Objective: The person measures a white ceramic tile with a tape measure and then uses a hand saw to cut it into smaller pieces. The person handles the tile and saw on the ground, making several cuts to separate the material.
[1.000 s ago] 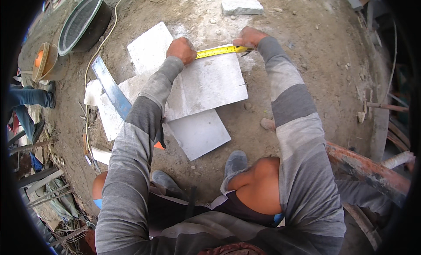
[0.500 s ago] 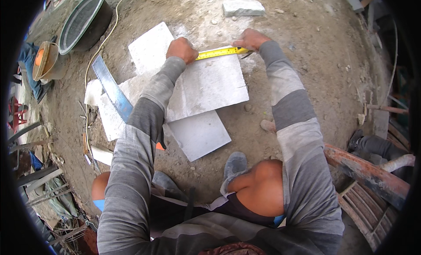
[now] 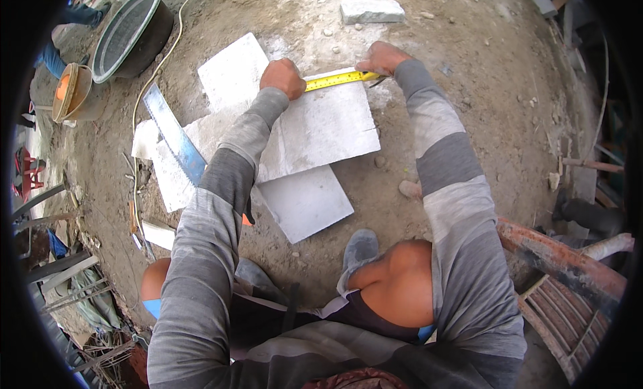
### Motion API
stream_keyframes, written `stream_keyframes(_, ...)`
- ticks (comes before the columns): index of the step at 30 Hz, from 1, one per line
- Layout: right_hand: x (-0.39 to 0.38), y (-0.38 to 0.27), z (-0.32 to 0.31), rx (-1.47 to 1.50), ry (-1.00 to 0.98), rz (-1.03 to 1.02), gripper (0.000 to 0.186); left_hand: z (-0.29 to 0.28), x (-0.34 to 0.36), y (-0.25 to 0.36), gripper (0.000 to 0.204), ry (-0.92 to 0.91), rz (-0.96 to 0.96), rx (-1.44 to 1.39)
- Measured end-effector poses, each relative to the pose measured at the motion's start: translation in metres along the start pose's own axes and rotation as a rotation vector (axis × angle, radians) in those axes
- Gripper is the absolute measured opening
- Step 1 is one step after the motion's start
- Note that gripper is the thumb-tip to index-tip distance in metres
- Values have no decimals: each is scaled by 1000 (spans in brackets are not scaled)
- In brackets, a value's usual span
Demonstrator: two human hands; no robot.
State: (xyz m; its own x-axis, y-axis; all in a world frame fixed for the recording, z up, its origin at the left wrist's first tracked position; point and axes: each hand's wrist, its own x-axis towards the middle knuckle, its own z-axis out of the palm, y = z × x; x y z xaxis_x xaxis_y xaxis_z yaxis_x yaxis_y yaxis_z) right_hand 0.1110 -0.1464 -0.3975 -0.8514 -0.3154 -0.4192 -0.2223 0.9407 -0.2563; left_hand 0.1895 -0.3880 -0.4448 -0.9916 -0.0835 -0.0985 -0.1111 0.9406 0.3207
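Note:
A yellow tape measure (image 3: 333, 80) stretches along the far edge of a pale white block (image 3: 315, 128). My left hand (image 3: 282, 79) is closed on the tape's left part, at that edge. My right hand (image 3: 383, 59) grips the tape's yellow case beyond the block's right corner. Another white slab (image 3: 228, 71) lies at the upper left, and a square slab (image 3: 305, 201) lies under the measured block. A silver hand saw (image 3: 173, 133) rests on the pieces at left, partly hidden by my left arm.
A black tub (image 3: 127, 34), an orange-brown bucket (image 3: 74, 91) and a long cord sit at upper left, with people's legs beyond. A small stone block (image 3: 372, 11) lies ahead on the dirt ground (image 3: 482, 88). Rusty metal frames (image 3: 562, 255) stand at lower right, bars and debris at lower left.
My hands and the tape have barely moved. The other people's legs at left have moved up toward the top; the leg at right has moved farther up and is mostly out of sight.

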Motion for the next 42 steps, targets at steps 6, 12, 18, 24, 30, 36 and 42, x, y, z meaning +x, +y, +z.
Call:
stream_keyframes(6, -2, 8, 6, 10, -6, 10, 53, -3, -9, 7, 18, -9, 20, 19)
stream_keyframes(12, -17, 10, 12, -29, -96, -4, 64, -5, -26, 12, 21, -47, -4, 15)
stream_keyframes(18, -28, 13, 20, -24, -41, -13, 63, 1, -29, 13, 26, -104, 22, 50)
stream_keyframes(24, -44, 6, 17, -48, -43, 28, 68, -2, -44, 21, 26, -94, 39, 49)
stream_keyframes(30, -54, 5, 23, -15, -106, 69, 71, 3, -56, 24, 27, -77, -17, 97)
stream_keyframes(36, -68, 12, 33, -53, -42, 36, 71, 3, -71, 29, 27, -147, -13, 42)
stream_keyframes(42, -81, 8, 43, -79, 5, 48, 63, 7, -87, 29, 22, -151, -9, 19)
